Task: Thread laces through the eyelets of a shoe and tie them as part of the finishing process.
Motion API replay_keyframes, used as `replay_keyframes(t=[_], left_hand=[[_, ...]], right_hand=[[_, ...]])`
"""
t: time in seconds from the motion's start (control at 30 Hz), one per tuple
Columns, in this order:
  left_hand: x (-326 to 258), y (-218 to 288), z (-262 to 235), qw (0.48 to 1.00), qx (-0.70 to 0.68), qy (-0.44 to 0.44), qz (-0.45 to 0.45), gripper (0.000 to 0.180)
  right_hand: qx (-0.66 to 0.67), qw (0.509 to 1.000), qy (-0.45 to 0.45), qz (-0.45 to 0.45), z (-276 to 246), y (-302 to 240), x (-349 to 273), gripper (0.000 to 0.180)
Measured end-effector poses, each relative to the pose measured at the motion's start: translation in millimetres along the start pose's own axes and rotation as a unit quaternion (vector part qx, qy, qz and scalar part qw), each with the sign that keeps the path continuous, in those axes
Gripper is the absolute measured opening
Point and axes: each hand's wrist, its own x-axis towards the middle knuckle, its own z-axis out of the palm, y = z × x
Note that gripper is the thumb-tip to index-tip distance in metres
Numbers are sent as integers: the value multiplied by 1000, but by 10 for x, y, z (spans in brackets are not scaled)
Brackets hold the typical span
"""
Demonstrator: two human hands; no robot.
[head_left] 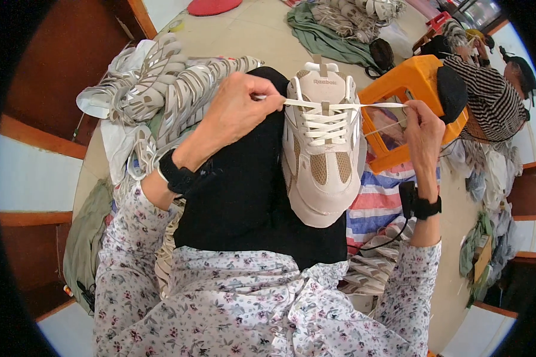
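A beige and white sneaker upper (324, 169) rests toe toward me on the black cloth (238, 196) over my lap. Its off-white shoelace (324, 128) is crisscrossed through the eyelets. My left hand (238, 110) pinches one lace end at the left of the tongue. On the other side, my right hand (424, 132) grips the opposite lace end between thumb and fingers. Between the two hands the lace runs nearly straight across the top of the shoe. A thin strand also trails below my right hand.
Stacked shoe uppers (155, 89) lie at the left, and more uppers (372, 268) sit by my right thigh. An orange plastic stool (393, 157) stands to the right on a striped woven sheet (378, 205). Beyond it is a person in a striped top (488, 89).
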Motion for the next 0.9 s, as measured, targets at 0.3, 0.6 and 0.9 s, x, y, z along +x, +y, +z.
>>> replay_keyframes(t=[0.3,0.6,0.9], left_hand=[[-142,-141,-218,984,-128,-39,-115,27],[-101,-23,-346,977,-182,-23,-105,23],[-172,-94,-311,975,-191,-28,-108,21]], right_hand=[[267,944,-74,182,156,-3,13,14],[214,965,-104,-113,311,-728,-322,7],[-71,974,-5,-215,412,-1096,-376,7]])
